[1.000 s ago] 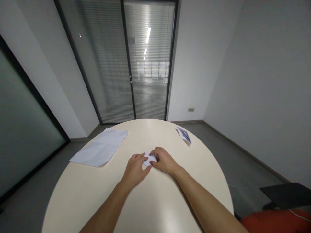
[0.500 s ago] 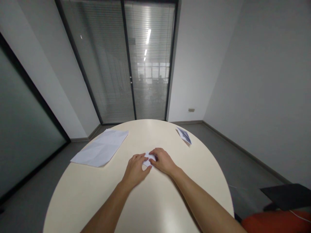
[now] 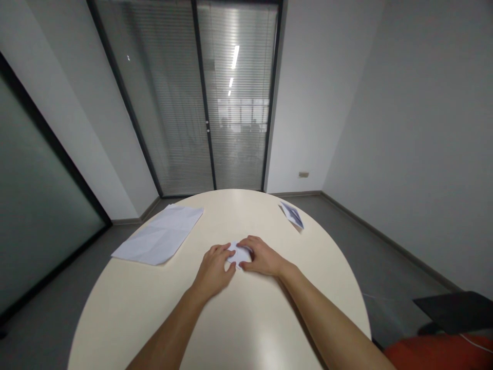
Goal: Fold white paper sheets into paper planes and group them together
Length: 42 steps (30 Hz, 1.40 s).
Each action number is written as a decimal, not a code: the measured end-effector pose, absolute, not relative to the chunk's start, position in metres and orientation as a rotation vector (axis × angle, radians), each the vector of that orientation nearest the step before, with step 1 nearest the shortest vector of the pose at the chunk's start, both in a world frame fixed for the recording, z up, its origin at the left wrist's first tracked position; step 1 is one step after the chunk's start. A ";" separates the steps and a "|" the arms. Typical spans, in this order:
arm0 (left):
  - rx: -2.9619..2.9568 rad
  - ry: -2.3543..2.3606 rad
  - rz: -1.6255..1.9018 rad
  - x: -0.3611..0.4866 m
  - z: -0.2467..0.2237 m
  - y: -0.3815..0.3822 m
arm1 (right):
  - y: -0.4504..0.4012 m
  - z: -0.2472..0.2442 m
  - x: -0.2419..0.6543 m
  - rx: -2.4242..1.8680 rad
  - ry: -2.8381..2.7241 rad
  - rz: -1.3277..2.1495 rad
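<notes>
A small piece of folded white paper [image 3: 239, 254] lies on the table between my two hands. My left hand [image 3: 216, 267] holds its left edge, with the fingertips on top and the thumb at the near side. From the right, my right hand [image 3: 262, 255] grips the same paper, its index finger on the far edge and its thumb on the near edge. Parts of the paper are hidden beneath the fingers, so its full shape cannot be made out.
The round cream table [image 3: 231, 210] carries a large creased white sheet [image 3: 162, 235] at the left and a folded printed paper [image 3: 292, 215] at the far right. A red seat [image 3: 431, 354] and a dark flat panel [image 3: 454, 311] stand off the table's right edge.
My right hand has shifted slightly to the right and its thumb has moved away from the left thumb. More of the folded paper shows between the hands. My left hand has hardly moved.
</notes>
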<state>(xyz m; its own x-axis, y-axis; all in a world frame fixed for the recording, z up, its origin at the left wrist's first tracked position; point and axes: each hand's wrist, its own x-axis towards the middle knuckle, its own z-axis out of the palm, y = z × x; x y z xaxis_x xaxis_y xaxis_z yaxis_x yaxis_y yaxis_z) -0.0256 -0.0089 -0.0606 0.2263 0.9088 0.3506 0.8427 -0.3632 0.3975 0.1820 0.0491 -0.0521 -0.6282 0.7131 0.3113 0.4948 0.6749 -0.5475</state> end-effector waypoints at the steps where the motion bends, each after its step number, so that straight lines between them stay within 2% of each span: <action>1: 2.360 1.693 0.813 -0.026 -0.061 -0.009 | 0.048 -0.051 0.182 -0.924 -2.381 0.563; 26: 2.341 1.622 0.979 -0.031 -0.076 -0.003 | 0.051 -0.053 0.185 -0.960 -2.428 0.445; 36: 2.165 1.385 1.215 -0.034 -0.079 0.003 | 0.046 -0.048 0.182 -1.000 -2.237 0.673; 42: 1.990 1.436 1.241 -0.032 -0.073 0.003 | 0.041 -0.040 0.178 -1.006 -2.205 0.828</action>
